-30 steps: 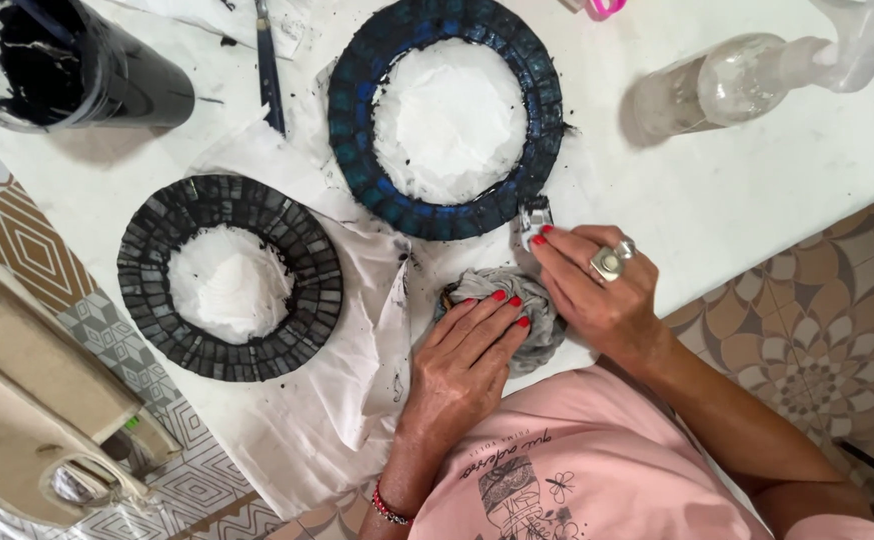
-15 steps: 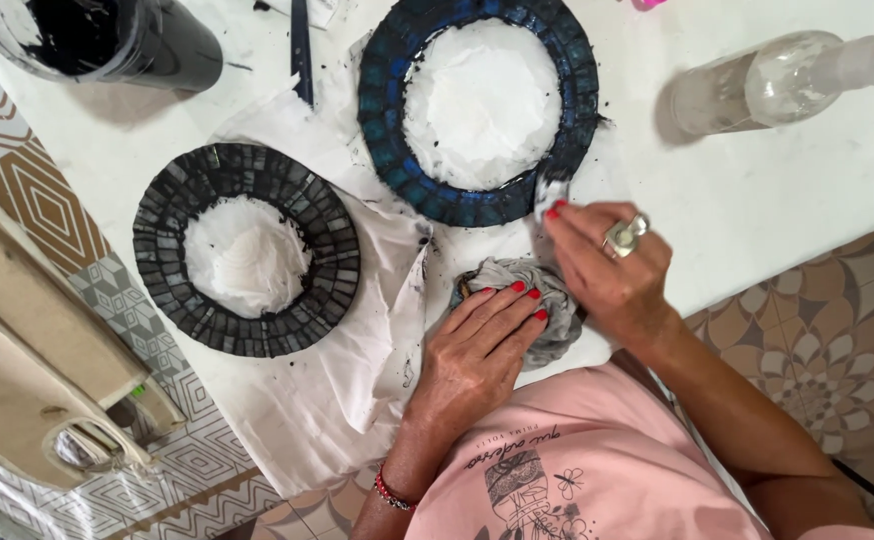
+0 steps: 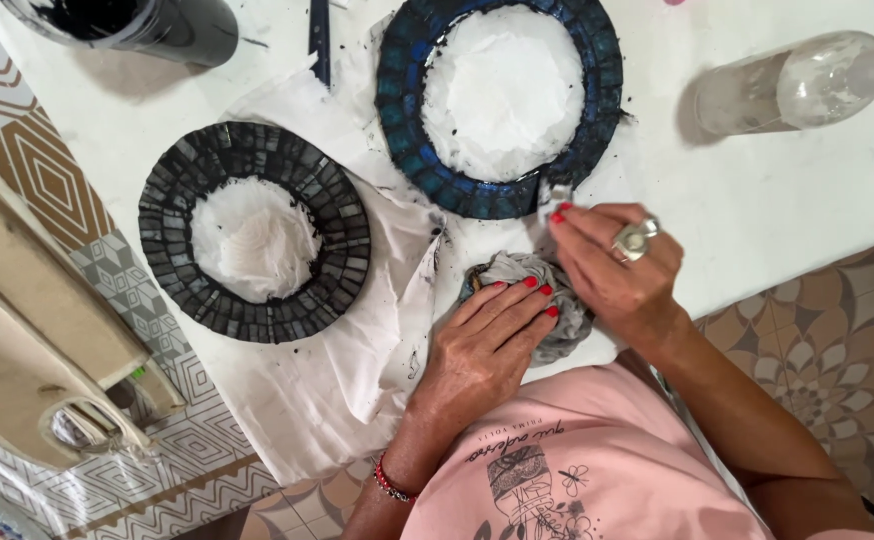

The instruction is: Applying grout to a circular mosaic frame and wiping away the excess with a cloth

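Observation:
My left hand point(image 3: 485, 338) lies flat on a crumpled grey cloth point(image 3: 542, 290) at the near edge of the white table point(image 3: 777, 190). My right hand point(image 3: 622, 262), with a ring on it, pinches a small pale scrap point(image 3: 557, 192) against the rim of a blue mosaic ring point(image 3: 497, 100) with a white paper-covered centre. A second, dark grey mosaic ring point(image 3: 255, 230) with a white centre lies to the left, on white paper sheets point(image 3: 337, 370).
A black bucket point(image 3: 127, 25) stands at the far left corner, a dark thin tool point(image 3: 319, 35) beside it. A clear plastic bottle point(image 3: 787, 85) lies at the far right. A beige chair point(image 3: 37, 340) stands left of the table, on patterned floor tiles.
The view has shifted slightly. My right hand has lifted the small scrap up toward the blue ring's rim; my left hand stays on the grey cloth.

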